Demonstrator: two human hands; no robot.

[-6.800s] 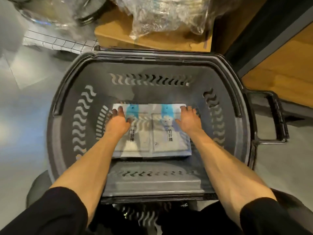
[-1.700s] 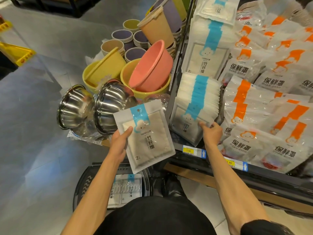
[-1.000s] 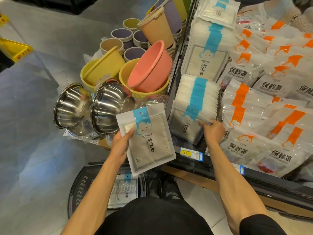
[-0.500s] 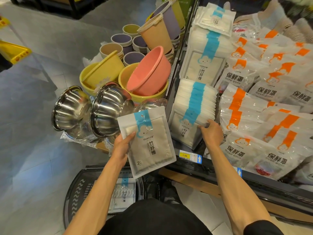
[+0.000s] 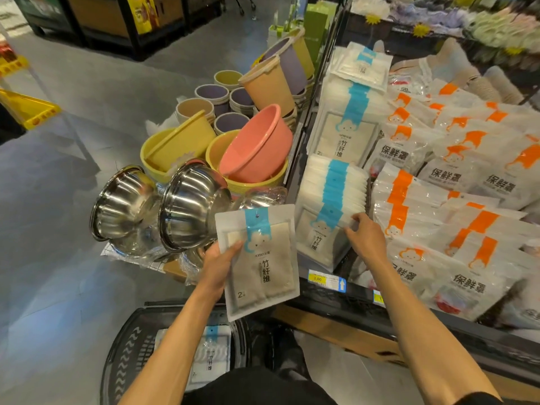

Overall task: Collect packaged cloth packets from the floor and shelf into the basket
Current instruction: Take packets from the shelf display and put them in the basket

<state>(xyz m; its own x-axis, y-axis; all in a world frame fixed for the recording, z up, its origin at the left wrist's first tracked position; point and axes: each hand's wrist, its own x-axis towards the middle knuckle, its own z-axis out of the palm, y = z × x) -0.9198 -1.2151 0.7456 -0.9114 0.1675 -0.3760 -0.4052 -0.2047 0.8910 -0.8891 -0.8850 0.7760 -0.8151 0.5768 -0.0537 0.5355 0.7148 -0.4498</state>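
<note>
My left hand [image 5: 217, 266] holds a white cloth packet [image 5: 263, 273] with a blue stripe, upright above the dark basket [image 5: 122, 355]. The basket stands on the floor at the bottom left, and more packets [image 5: 211, 353] lie inside it. On the shelf, a row of the same packets [image 5: 327, 214] stands upright. My right hand [image 5: 365, 239] has its fingers curled over the top edge of the front packets in that row. A second stack of cloth packets [image 5: 347, 124] sits further back on the shelf.
Orange-striped bags [image 5: 444, 217] fill the shelf to the right. Two steel bowls [image 5: 163, 206], a pink basin [image 5: 257, 144], yellow basins [image 5: 178, 147] and stacked buckets [image 5: 268, 83] stand on the floor to the left. A price tag [image 5: 325, 280] marks the shelf's front edge.
Earlier both hands pressed packets flat in the basket. Since then my left hand has held one packet up while my right hand shifted slightly upward along the front packets of the shelf row.
</note>
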